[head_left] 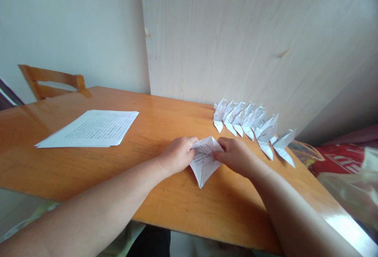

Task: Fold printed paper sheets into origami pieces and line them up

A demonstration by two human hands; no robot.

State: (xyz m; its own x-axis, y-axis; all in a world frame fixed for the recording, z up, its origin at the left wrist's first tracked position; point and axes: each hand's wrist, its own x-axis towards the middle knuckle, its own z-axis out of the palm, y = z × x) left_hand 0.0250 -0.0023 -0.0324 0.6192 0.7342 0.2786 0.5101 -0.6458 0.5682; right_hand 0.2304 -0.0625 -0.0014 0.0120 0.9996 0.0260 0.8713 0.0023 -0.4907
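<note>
A folded sheet of printed paper (204, 166) is held between my two hands above the front middle of the table. It has a kite-like outline, with a crease down its centre and a point towards me. My left hand (179, 154) pinches its left edge, and my right hand (234, 155) pinches the right edge with the thumb on the near face. The fingers behind the paper are hidden. Beyond my right hand stand several folded paper shapes (265, 133) in a slanting row, made of similar printed paper.
A stack of printed sheets (94, 129) lies on the left part of the wooden table (165, 119). A wooden chair (56, 78) stands past the far left edge. Panelling (218, 40) rises behind the table. Red and pale bags (339, 162) sit beyond the right edge.
</note>
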